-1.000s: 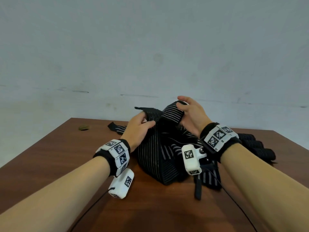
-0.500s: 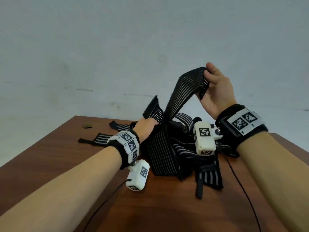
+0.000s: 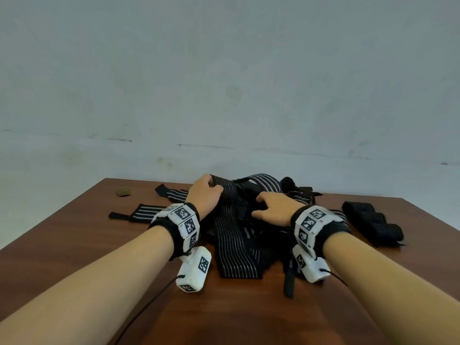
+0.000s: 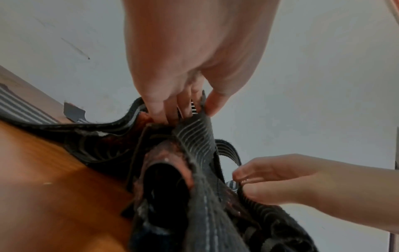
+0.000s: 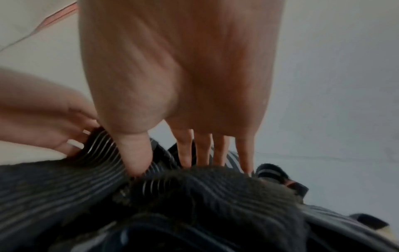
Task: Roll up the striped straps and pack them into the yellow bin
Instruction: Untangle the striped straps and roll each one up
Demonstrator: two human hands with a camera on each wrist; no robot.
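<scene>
No readable words, brands or numbers anywhere. Only black-and-white square code markers on the white wrist bands (image 3: pixel 185 221) and camera housings (image 3: pixel 195 268) (patterns, not legible text).

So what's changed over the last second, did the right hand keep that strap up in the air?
No. The right hand has come back down from its raised pull and now rests on the pile of striped straps, thumb and fingers pressing into it. The left hand still grips a strap end at the pile's far left. The rolled straps on the right and the flat strap on the left have not moved.
</scene>
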